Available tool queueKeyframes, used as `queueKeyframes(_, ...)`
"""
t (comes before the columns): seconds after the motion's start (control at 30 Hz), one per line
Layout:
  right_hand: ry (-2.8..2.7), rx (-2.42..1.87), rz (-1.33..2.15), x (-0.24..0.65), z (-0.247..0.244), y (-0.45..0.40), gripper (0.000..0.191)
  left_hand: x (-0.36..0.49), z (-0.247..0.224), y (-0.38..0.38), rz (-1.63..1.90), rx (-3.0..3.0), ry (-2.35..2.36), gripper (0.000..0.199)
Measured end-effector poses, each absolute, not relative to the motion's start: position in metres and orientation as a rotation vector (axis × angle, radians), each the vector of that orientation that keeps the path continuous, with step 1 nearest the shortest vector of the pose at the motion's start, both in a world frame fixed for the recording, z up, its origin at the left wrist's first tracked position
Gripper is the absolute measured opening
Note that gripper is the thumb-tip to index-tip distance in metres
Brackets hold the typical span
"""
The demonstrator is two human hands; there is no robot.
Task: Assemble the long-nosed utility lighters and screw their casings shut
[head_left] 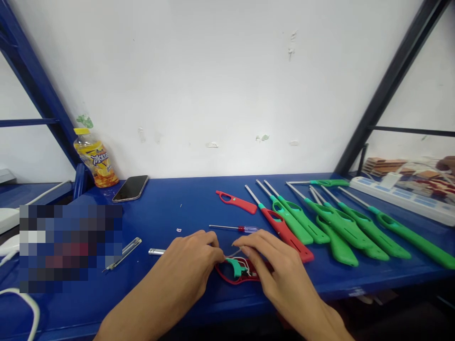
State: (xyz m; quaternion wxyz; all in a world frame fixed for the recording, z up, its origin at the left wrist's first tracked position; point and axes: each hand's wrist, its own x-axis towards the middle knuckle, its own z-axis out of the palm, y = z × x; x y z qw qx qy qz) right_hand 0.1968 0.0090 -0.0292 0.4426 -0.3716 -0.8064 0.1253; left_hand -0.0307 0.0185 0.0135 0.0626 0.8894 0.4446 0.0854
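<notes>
A red long-necked gas lighter [232, 282] lies near the table's front edge with one side of its casing off. Inside it show a teal trigger [235, 269] and white wires [244, 261]. My left hand [194, 253] is closed on the lighter at its neck end, and the metal tube [156, 252] sticks out beyond it. Over the handle, my right hand [273, 260] has thumb and forefinger close together; what they pinch is too small to make out. Just behind lies a screwdriver [250, 229] with a clear purple handle. Farther back rests a red casing half [241, 203].
To the right lie a red lighter [289, 237] and several green lighters [341, 220], beside a white power strip [401, 196]. At left are a drink bottle [97, 163], a phone [131, 188] and a thin clear-and-metal piece [124, 253]. A white wall [227, 94] stands behind.
</notes>
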Motion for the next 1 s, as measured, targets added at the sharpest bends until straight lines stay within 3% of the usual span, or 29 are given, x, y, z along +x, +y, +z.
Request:
queueKeyframes(0.37,-1.980,-0.906,0.589,0.2001,-0.0304,0.0073,0.026,-0.0271,0.0125,0.0192,0.279,2.664,1.386,0.037)
queueKeyframes(1.0,-1.986,-0.975,0.385,0.1986,-0.0322,0.0038,0.022,-0.0333,0.0185,0.0191,0.216,2.729,1.413,0.037)
